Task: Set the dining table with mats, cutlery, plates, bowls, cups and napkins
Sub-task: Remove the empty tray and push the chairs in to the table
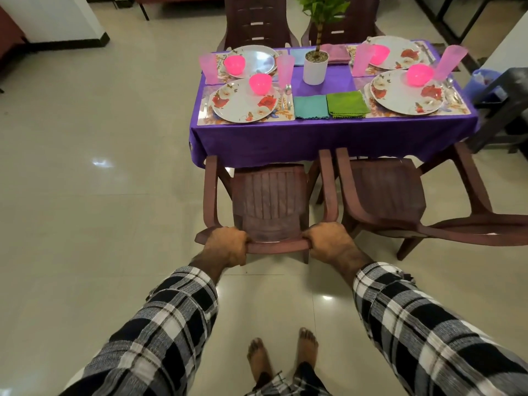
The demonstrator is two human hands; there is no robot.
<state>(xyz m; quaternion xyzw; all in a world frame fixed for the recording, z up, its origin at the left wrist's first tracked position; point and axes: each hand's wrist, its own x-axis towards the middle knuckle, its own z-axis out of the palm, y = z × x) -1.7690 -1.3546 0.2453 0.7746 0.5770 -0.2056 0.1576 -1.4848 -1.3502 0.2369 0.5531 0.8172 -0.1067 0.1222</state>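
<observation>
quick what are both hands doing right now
Left hand: closed, gripping the top rail of the brown plastic chair.
Right hand: closed, gripping the same rail at its right end.

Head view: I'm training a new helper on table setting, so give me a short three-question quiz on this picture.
1. True or false: both hands grip the backrest top of the near-left chair.
2. How many pink bowls are on the table?
3. Which two napkins lie side by side at the table's near edge? A) teal and green B) red and yellow C) white and black

Key
1. True: the left hand and right hand curl over its top edge.
2. Four, one on each plate, for example this pink bowl.
3. A: the teal napkin beside the green napkin.
</observation>
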